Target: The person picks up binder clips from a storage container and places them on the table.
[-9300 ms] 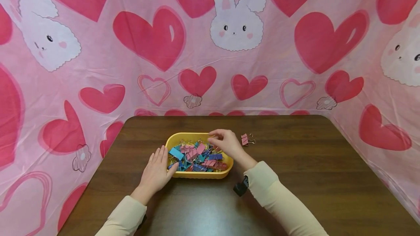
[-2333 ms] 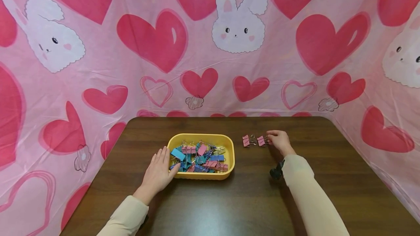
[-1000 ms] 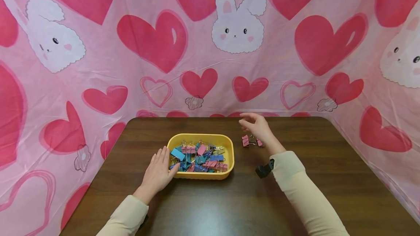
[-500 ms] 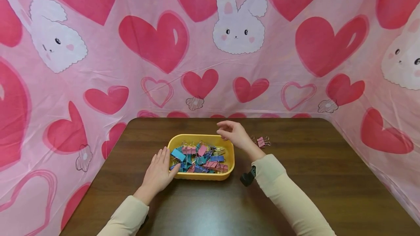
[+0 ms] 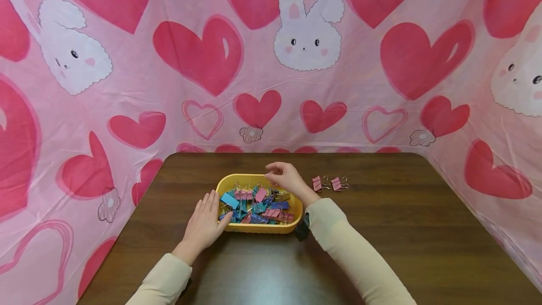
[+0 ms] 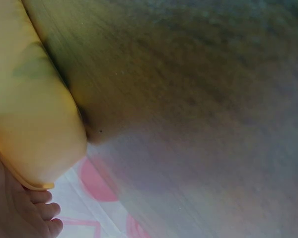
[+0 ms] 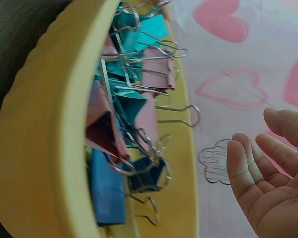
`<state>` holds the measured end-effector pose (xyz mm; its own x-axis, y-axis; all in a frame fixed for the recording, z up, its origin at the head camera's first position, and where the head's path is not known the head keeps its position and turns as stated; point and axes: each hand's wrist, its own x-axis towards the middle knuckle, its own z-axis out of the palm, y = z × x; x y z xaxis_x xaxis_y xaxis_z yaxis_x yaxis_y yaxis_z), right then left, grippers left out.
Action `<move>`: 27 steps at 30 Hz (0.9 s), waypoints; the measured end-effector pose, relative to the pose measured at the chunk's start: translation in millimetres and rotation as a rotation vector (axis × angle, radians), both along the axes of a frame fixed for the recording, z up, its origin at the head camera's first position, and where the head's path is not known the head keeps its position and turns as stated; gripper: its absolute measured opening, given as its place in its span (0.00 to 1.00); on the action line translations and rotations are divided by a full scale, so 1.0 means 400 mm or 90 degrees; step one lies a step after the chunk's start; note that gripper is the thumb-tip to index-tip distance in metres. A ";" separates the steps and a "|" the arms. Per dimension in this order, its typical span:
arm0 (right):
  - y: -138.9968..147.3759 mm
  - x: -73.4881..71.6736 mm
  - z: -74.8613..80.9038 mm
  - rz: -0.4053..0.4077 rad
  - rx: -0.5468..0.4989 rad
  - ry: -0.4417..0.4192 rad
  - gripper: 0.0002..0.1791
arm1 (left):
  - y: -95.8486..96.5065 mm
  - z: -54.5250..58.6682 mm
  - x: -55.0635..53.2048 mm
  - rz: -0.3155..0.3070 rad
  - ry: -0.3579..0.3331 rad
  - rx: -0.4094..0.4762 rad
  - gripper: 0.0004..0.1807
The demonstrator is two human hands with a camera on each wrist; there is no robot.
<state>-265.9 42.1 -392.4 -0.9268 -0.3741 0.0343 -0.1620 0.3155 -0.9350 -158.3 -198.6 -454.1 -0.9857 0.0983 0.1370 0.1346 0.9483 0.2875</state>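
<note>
A yellow tray (image 5: 262, 228) holds a heap of binder clips (image 5: 258, 207) in pink, teal and blue. My left hand (image 5: 203, 219) lies against the tray's left end with its fingers stretched; in the left wrist view its fingertips (image 6: 47, 210) show past the yellow wall. Over the tray's back right rim hovers my right hand (image 5: 288, 178). The right wrist view shows that hand (image 7: 273, 173) with bent, parted fingers and nothing between them, apart from the clips. Two pink binder clips, one on the left (image 5: 317, 183) and one on the right (image 5: 337, 183), lie side by side right of the tray.
The dark wooden table (image 5: 381, 229) extends around the tray. A pink sheet (image 5: 254, 74) printed with hearts and rabbits hangs behind the table and along both sides.
A second pink clip has come from the tray to the table beside the first, where my right hand let it go. That hand has since moved left, back over the tray; my left hand stays put.
</note>
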 end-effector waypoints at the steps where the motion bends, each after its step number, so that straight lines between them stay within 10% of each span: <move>1: -0.005 0.002 -0.002 0.001 0.006 0.000 0.17 | 0.000 0.000 0.000 0.000 0.001 -0.001 0.44; 27: -0.087 -0.001 -0.065 -0.021 0.091 -0.056 0.17 | 0.000 0.000 -0.001 -0.001 -0.007 0.000 0.44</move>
